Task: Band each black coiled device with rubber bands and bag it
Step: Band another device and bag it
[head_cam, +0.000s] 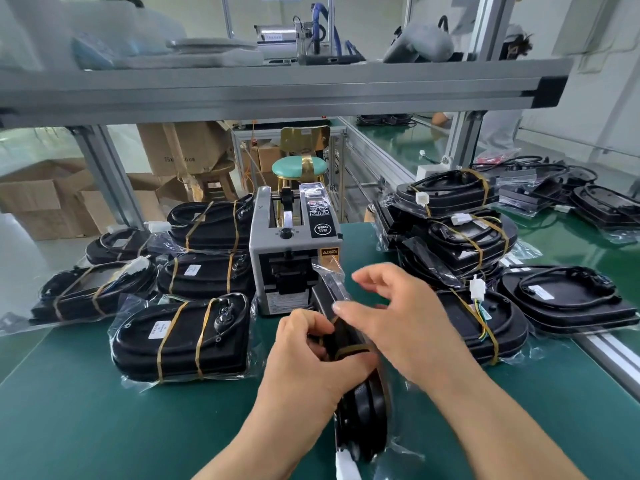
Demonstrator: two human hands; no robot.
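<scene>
A black coiled device (360, 407) stands on edge in a clear plastic bag (391, 452) in front of me on the green mat. My left hand (304, 355) grips its upper edge, fingers curled round it beside a tan rubber band (351, 349). Over the bag's open top hovers my right hand (391, 313), its fingers loosely spread and touching the plastic flap. A white connector (346, 467) pokes out at the bottom.
A grey tape dispenser (294, 251) stands just beyond my hands. Several bagged, banded devices (180, 341) lie at the left. More are stacked at the right (460, 237), and an unbagged one (568, 299) lies beside the conveyor rail (606, 351).
</scene>
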